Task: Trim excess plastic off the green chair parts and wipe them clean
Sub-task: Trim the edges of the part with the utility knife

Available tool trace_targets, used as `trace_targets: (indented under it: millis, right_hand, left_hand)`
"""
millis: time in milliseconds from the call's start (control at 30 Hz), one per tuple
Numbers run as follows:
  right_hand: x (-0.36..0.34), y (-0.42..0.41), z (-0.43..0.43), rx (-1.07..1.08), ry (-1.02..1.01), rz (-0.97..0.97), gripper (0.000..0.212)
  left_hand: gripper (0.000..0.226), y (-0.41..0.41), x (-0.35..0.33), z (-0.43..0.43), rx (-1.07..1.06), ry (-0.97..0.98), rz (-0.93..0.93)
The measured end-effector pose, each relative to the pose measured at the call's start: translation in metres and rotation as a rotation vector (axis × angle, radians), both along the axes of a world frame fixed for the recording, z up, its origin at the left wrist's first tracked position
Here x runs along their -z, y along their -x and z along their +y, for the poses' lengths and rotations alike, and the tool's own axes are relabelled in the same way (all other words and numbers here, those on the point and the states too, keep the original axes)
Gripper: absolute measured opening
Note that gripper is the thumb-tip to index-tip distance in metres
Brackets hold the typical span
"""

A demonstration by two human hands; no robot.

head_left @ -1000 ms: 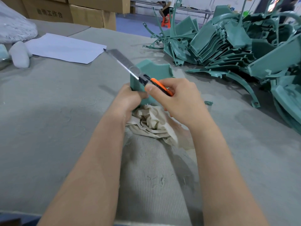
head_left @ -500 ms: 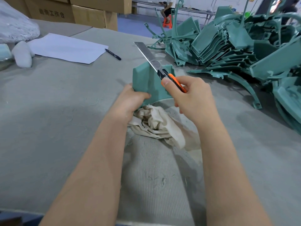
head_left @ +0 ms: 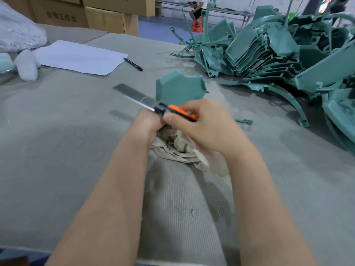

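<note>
A small green chair part (head_left: 179,88) stands upright at the table's middle, and my left hand (head_left: 148,123) grips its lower edge. My right hand (head_left: 201,123) holds an orange utility knife (head_left: 172,110) with a long extended blade that points left, low across the part's near left side. A crumpled beige cloth (head_left: 182,148) lies on the table under both hands. A large heap of green chair parts (head_left: 278,48) fills the right back of the table.
White paper (head_left: 80,56) and a black pen (head_left: 133,64) lie at the back left, beside a white foam lump (head_left: 26,65) and a plastic bag (head_left: 17,33). Cardboard boxes (head_left: 103,18) stand behind. A small green offcut (head_left: 244,121) lies right of my hand.
The knife swung from pointing up over the part's top edge down to the left, blade now lying low and nearly level. The part tilted slightly; my left hand kept its grip.
</note>
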State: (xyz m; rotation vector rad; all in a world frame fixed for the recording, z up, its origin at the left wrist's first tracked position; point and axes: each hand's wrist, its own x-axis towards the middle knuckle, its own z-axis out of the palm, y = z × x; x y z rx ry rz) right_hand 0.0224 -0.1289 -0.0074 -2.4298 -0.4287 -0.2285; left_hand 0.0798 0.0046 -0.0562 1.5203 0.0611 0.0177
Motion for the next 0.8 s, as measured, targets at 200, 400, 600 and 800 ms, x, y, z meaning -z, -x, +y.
trace_targets:
  millis: [200, 400, 600, 800]
  right_hand:
    - [-0.004, -0.001, -0.007, 0.049, -0.193, -0.040, 0.035]
    - [-0.003, -0.004, -0.014, 0.222, -0.217, -0.069, 0.043]
    - [-0.003, -0.001, -0.007, 0.140, -0.156, -0.047, 0.038]
    - [0.000, 0.004, 0.009, -0.018, -0.066, 0.002, 0.038]
  left_hand:
    - [0.020, -0.003, -0.003, -0.001, 0.032, -0.047, -0.029]
    - [0.028, -0.010, 0.002, -0.002, 0.007, -0.006, 0.034]
    - [0.024, -0.005, -0.002, -0.002, 0.013, -0.046, 0.004]
    - [0.020, 0.005, -0.005, -0.001, 0.019, -0.073, -0.042]
